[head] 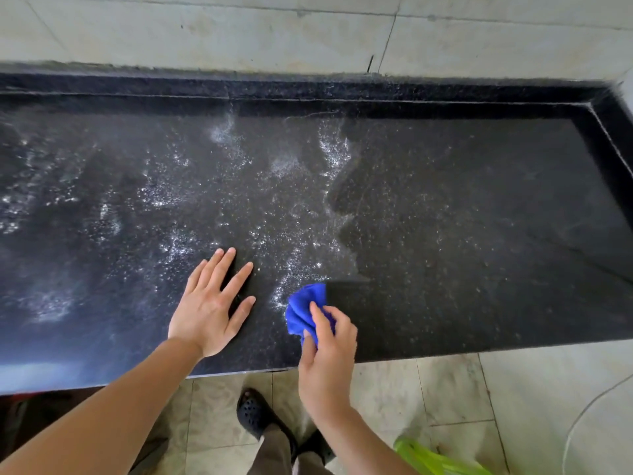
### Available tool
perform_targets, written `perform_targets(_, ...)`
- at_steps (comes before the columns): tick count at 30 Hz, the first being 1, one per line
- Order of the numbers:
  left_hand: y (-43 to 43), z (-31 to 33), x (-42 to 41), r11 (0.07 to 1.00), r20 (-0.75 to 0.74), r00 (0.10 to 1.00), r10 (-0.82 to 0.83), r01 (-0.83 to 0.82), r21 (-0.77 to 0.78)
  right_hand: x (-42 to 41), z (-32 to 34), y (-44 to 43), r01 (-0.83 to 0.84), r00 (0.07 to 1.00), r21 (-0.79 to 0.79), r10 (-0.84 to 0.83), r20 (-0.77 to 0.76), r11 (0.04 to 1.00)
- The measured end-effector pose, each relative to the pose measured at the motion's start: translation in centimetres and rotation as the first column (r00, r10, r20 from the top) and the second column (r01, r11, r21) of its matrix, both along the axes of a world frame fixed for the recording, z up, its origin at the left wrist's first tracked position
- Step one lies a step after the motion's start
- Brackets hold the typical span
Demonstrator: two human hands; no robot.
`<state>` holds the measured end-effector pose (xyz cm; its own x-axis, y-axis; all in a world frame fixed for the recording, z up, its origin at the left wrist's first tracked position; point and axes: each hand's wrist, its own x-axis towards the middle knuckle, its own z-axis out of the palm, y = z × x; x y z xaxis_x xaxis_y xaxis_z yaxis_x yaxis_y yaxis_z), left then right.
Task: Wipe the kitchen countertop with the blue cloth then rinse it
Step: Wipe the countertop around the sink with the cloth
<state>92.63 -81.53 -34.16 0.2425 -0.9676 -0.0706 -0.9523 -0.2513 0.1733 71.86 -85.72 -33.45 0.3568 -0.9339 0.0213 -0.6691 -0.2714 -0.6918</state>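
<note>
— Where's the cloth (pixel 305 311)?
— Bunched in my right grip (pixel 329 354), fingers curled round it, pressed on the black table (pixel 479 234) near its front edge.
— And your left grip (pixel 209 310)?
— Released, lying flat on the table with fingers spread, just left of the cloth, not touching it. White-speckled wet patches (pixel 226 138) lie beyond both.
</note>
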Motion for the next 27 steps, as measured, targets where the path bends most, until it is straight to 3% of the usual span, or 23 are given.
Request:
perform_targets(2,-0.1,0.1,0.0,1.0,-0.01,1.0,0.001,-0.001,-0.004,0.8,1.0,-1.8,-0.134,0.979,0.228,0.093,0.182,0.964)
perform_targets(4,0.0,0.1,0.1,1.0,-0.011,1.0,0.001,-0.001,-0.006,-0.5,2.7,-5.7,-0.152,0.941,0.425,0.0,0.338,0.892)
perform_targets(6,0.1,0.0,0.1,1.0,-0.007,1.0,-0.002,0.002,-0.008,-3.2,3.3,-10.9,0.063,0.956,0.38,-0.165,0.244,0.923)
perform_targets(8,0.0,-0.1,0.1,1.0,-0.007,1.0,-0.007,0.007,-0.012,-5.6,2.8,-15.0,0.339,0.936,0.205,-0.352,0.03,0.918)
perform_targets(10,0.1,-0.2,0.1,1.0,-0.012,1.0,-0.011,0.011,-0.023,-5.5,1.3,-15.9,0.455,0.881,0.006,-0.449,-0.147,0.891)
perform_targets(13,0.1,-0.3,0.3,1.0,-0.022,1.0,-0.01,0.009,-0.03,-1.1,-0.3,-12.1,0.227,0.94,-0.205,-0.269,-0.209,0.952)
perform_targets(15,0.1,-0.3,0.4,0.999,-0.035,0.999,-0.008,0.006,-0.044,1.5,-0.7,-8.8,0.023,0.981,-0.183,-0.058,-0.186,0.983)
perform_targets(17,0.2,-0.3,0.3,0.998,-0.073,0.997,-0.004,-0.001,-0.062,2.7,0.1,-6.7,-0.174,0.974,-0.079,0.16,-0.16,0.981)
perform_targets(19,0.2,-0.1,0.7,0.996,-0.12,0.993,0.013,-0.023,-0.088,2.6,1.9,-7.2,-0.343,0.938,0.134,0.347,-0.005,0.93)
perform_targets(21,0.1,0.2,2.2,0.993,-0.119,0.992,0.031,-0.045,-0.112,2.0,4.3,-10.0,-0.399,0.917,0.388,0.352,0.19,0.831)
perform_targets(22,-0.1,0.3,3.2,0.992,-0.101,0.994,0.041,-0.053,-0.118,1.5,4.8,-12.3,-0.354,0.933,0.399,0.293,0.207,0.846)
perform_targets(24,-0.6,0.7,5.5,0.991,-0.061,0.996,0.064,-0.071,-0.116,0.7,4.5,-17.8,-0.068,0.992,0.291,0.032,0.126,0.954)
perform_targets(27,-2.2,0.7,8.8,0.993,0.009,0.995,0.098,-0.098,-0.072,0.9,2.0,-23.1,0.353,0.921,0.068,-0.333,-0.202,0.933)
